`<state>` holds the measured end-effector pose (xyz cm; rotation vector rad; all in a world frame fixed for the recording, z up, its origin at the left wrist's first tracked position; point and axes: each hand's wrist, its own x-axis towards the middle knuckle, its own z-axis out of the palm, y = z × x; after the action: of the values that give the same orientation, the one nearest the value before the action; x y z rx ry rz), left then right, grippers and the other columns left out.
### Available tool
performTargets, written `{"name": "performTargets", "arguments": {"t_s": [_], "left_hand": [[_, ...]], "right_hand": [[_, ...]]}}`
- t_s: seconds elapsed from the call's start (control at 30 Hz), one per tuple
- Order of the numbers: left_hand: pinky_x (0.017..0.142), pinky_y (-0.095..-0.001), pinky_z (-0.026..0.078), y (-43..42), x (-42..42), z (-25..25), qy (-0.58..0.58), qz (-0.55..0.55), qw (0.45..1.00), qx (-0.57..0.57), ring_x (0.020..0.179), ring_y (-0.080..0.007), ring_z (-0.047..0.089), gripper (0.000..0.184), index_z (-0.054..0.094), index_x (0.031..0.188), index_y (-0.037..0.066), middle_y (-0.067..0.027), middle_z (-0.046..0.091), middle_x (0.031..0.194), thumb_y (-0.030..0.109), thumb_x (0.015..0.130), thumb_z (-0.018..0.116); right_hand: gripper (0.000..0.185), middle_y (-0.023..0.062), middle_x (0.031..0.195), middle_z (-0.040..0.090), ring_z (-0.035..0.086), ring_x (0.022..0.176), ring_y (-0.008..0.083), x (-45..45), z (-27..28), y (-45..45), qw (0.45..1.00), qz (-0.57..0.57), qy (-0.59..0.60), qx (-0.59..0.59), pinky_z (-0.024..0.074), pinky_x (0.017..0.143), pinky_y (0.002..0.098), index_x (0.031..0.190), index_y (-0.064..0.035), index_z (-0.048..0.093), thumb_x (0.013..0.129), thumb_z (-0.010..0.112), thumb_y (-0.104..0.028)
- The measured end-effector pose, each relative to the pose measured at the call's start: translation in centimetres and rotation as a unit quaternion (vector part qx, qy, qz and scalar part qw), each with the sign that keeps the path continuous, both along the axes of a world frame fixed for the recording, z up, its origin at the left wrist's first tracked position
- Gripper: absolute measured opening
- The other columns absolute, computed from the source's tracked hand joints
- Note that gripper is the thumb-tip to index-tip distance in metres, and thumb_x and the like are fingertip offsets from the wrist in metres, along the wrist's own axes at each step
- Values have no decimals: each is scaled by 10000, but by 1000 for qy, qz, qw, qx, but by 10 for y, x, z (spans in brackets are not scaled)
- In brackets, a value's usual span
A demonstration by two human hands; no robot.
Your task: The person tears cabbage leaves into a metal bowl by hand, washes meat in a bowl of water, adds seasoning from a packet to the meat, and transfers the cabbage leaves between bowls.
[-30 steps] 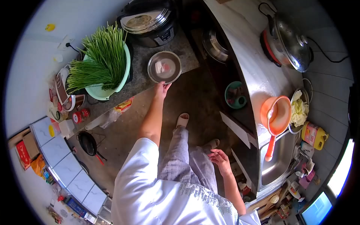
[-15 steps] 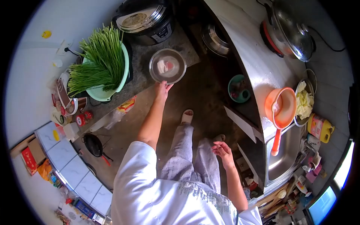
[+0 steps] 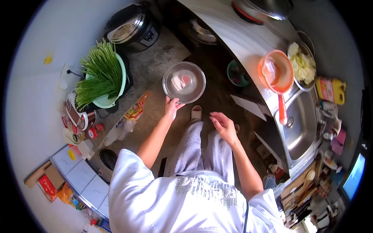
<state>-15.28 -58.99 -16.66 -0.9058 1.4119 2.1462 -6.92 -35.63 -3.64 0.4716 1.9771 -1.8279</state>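
My left hand (image 3: 171,107) grips the near rim of a round metal bowl (image 3: 194,90), holding it out over the floor. Inside the bowl lies a pale, pinkish piece of what looks like raw meat (image 3: 178,82). My right hand (image 3: 223,126) is in the air to the right and nearer to me, with nothing in it. Its fingers are loosely bent and the thumb stands apart. A gap separates it from the bowl.
A green basin (image 3: 123,77) heaped with long green stalks (image 3: 100,75) and a multicooker (image 3: 134,29) stand on the left counter. To the right are an orange dipper (image 3: 285,70), a bowl of cut cabbage (image 3: 302,64), a sink (image 3: 301,134) and a yellow jug (image 3: 337,92).
The bowl has come away from the left counter, toward me and slightly right, in my left hand. My right hand has risen forward toward it. The camera view has shifted.
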Motion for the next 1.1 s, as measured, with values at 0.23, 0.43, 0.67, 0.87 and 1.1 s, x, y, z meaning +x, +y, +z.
{"name": "performTargets", "arguments": {"t_s": [0.23, 0.43, 0.67, 0.87, 1.1], "left_hand": [[668, -361, 553, 58, 67, 73, -2, -135, 991, 11, 834, -211, 589, 322, 365, 1086, 102, -98, 506, 1018, -4, 790, 436], [670, -342, 539, 116, 120, 115, -17, -249, 968, 36, 852, -193, 592, 323, 372, 1096, 95, -88, 532, 1028, 19, 794, 455], [718, -348, 535, 211, 172, 162, -3, -333, 942, 49, 827, -180, 594, 343, 369, 1139, 73, -94, 536, 1031, 2, 807, 415], [675, -319, 547, 309, 205, 187, -11, -403, 914, 51, 802, -157, 588, 365, 369, 1147, 70, -90, 537, 1008, -14, 793, 401], [640, -293, 554, 427, 228, 193, 8, -459, 887, 47, 778, -146, 590, 380, 372, 1146, 62, -92, 543, 977, -18, 777, 415]], "right_hand": [[473, 159, 1117, 508, 458, 1050, 327, 6, 36, 15, 939, 61, 216, 259, 394, 906, 394, 1176, -37, 468, 728, 620, -59], [605, 162, 1231, 436, 375, 1141, 381, 60, 42, 62, 899, 83, 246, 352, 328, 984, 411, 1231, -59, 417, 673, 651, -62], [563, 197, 1252, 403, 386, 1126, 388, 135, 64, 143, 898, -5, 211, 387, 336, 965, 421, 1203, -76, 459, 683, 669, -130], [538, 204, 1191, 412, 435, 1023, 404, 185, 76, 231, 923, -111, 149, 337, 391, 877, 437, 1144, -79, 464, 657, 691, -115], [632, 213, 1070, 426, 454, 959, 414, 219, 75, 344, 913, -181, 119, 347, 414, 829, 438, 1132, -48, 442, 585, 751, -111]]}}
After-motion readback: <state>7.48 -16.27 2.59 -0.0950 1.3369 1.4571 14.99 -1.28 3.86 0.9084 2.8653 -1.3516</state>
